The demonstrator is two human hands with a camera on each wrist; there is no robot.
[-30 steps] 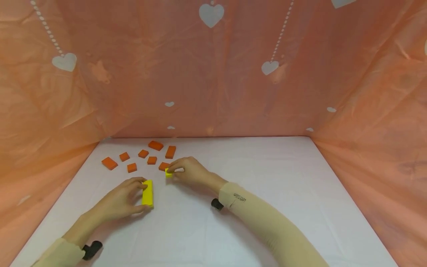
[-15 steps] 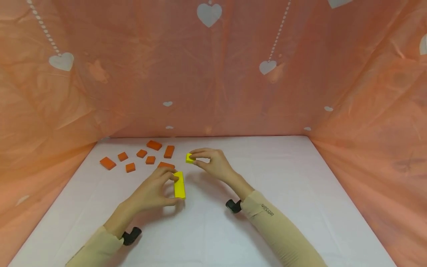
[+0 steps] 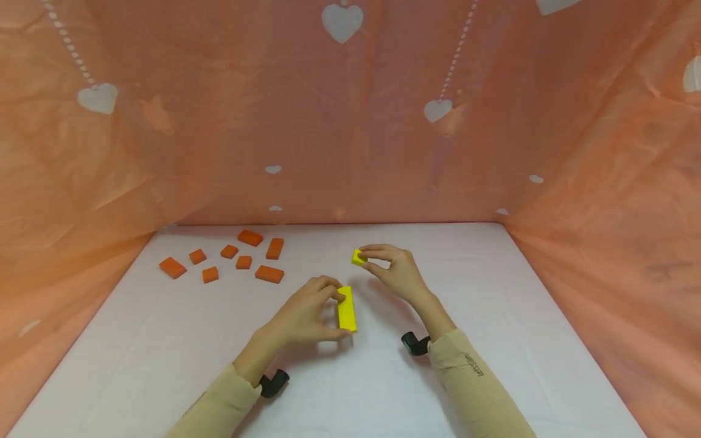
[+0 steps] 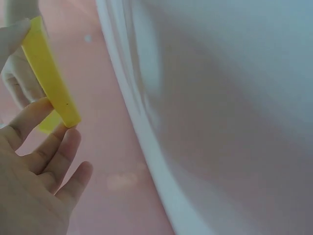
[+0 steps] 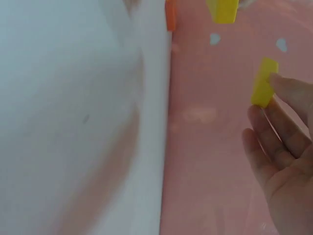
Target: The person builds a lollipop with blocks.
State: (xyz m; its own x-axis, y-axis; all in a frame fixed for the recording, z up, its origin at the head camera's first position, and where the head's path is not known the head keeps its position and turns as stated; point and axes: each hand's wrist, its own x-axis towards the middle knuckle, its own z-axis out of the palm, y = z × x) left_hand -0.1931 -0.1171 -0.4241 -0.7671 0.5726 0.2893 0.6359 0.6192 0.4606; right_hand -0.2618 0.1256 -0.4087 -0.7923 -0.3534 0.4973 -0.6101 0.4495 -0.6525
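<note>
My left hand point(image 3: 305, 316) grips a long yellow block point(image 3: 347, 309) by its two ends, thumb at the near end and fingers at the far end. In the left wrist view the long block point(image 4: 51, 73) slants between thumb and fingertips. Farther back and to the right, my right hand point(image 3: 398, 272) pinches a small yellow block point(image 3: 358, 258) between thumb and fingers. The right wrist view shows this small block point(image 5: 264, 83) at the fingertips, with the end of the long block point(image 5: 225, 10) above it. Both blocks are held over the white table, a short gap between them.
Several orange blocks lie scattered at the table's back left, among them a longer one point(image 3: 269, 274) nearest the hands and another point(image 3: 172, 267) farthest left. The white table point(image 3: 471, 286) is enclosed by a peach curtain point(image 3: 350, 134) with white hearts. Black wrist cameras point(image 3: 274, 384) sit under both wrists.
Both hands have moved to the right with their yellow blocks, away from the orange blocks. The longer orange block that was partly covered by a hand now shows fully.
</note>
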